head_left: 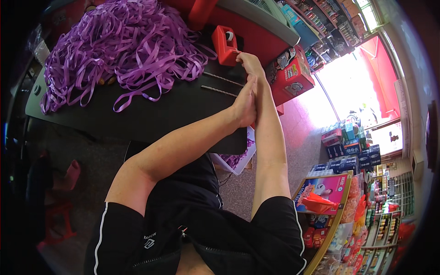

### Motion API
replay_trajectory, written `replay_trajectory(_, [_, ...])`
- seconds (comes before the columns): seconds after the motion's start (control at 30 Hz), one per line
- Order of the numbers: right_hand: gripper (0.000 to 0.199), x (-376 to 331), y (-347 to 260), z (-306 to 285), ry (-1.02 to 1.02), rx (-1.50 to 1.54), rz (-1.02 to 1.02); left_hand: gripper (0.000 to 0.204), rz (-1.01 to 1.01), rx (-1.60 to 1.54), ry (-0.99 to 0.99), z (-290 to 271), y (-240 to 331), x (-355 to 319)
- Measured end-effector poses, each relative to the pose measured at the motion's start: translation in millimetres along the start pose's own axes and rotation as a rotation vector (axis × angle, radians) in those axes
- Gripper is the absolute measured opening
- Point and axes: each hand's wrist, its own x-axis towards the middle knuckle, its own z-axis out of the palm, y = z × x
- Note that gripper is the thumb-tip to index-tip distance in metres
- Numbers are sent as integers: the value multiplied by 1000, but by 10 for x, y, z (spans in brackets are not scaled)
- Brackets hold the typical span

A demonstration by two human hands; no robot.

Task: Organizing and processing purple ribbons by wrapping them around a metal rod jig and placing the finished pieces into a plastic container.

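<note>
My right hand [251, 65] reaches to the front end of a red tape dispenser [223, 45] on the black table. Its fingertips are pinched at the dispenser's cutting edge, where the strip of tape itself is too small to make out clearly. Lower down, my left hand [245, 108] lies against my right wrist and forearm, fingers stretched along it; part of the hand is hidden. Two thin speckled rods [219, 90] lie side by side on the table, their right ends passing behind my hands. A large heap of purple ribbon lanyards [123, 43] covers the table's far left.
The black tabletop [183, 107] ends just left of my forearms. Below its corner stands a white box [236, 167] with purple ribbons inside. A red carton [293, 73] sits beyond my right arm. Stocked shelves and a display counter [337, 224] line the right; a red stool [59, 220] is at left.
</note>
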Motion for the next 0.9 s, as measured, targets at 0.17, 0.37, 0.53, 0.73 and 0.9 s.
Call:
replay_trajectory(0.17, [27, 7, 18, -22, -13, -183, -124, 57, -19, -10, 4, 3, 54, -19])
replay_trajectory(0.37, [28, -621, -45, -346, 48, 320, 131, 65, 47, 147, 116, 241, 37, -164])
replay_trajectory(0.53, [25, -1243, -44, -625, -108, 955, 293, 74, 15, 196, 136, 31, -3, -67])
replay_trajectory(0.73, [20, -1704, -17, -672, -241, 1254, 352, 46, -123, -53, -72, -30, 90, -103])
replay_trajectory(0.9, [18, -1747, 73, -624, -283, 1358, 320, 20, 1, 56, -14, -82, -2, -20])
